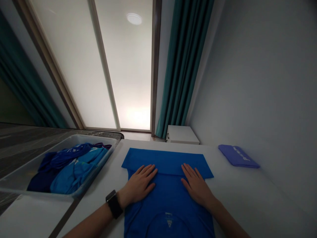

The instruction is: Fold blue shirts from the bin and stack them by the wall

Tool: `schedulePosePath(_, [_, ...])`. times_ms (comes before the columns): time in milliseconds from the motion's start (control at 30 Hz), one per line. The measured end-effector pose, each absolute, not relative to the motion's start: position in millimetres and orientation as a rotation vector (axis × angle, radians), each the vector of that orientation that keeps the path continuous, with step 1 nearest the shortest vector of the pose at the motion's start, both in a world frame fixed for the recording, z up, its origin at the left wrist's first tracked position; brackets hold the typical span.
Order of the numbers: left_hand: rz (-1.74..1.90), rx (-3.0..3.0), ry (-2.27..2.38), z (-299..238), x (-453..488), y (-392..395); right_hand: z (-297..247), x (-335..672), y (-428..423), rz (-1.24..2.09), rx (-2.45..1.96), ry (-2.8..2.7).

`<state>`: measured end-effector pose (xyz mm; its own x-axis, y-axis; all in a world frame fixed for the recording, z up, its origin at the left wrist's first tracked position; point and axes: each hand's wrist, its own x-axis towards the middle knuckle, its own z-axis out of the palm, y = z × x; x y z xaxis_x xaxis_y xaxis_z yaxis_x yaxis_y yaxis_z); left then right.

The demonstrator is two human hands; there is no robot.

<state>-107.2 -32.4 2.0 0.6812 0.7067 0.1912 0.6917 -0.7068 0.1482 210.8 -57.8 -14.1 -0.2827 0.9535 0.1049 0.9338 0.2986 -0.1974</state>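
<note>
Well, the fingers (148, 170) of both hands lie spread and flat, gripping nothing. The left hand (138, 186) and right hand (196, 186) press side by side on the one blue T-shirt (168, 208), laid on the white bench (247, 198) with its far end folded over. It looks soft, light and limp, best pinched at the fold's corners. One plastic bin (15, 181) of tangled blue garments sits left, one folded purple garment (237, 156) right.

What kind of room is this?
Probably a room at home used for folding laundry: a blue shirt lies on a white table, a bin of blue clothes sits beside it, and teal curtains hang by a frosted window.
</note>
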Motion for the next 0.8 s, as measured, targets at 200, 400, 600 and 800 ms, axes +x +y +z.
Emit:
schedulePosePath(200, [0.325, 2.823, 1.088, -2.8, -108.0, -42.7, 6.1, 220.1, -98.4, 0.137, -1.587, -2.234])
schedulePosePath(400, [0.3, 2.871, 1.099, -6.0, -108.9, -38.8, 23.0, 224.8, -155.5, 0.366, -1.63, -2.349])
schedulePosePath(600, [0.328, 2.889, 1.087, -10.5, -110.1, -36.8, 17.5, 229.8, -168.7, 0.418, -1.615, -2.349])
schedulePosePath(800, [0.363, 2.859, 1.074, -3.9, -108.2, -38.5, 32.2, 231.4, -172.1, 0.572, -1.567, -2.305])
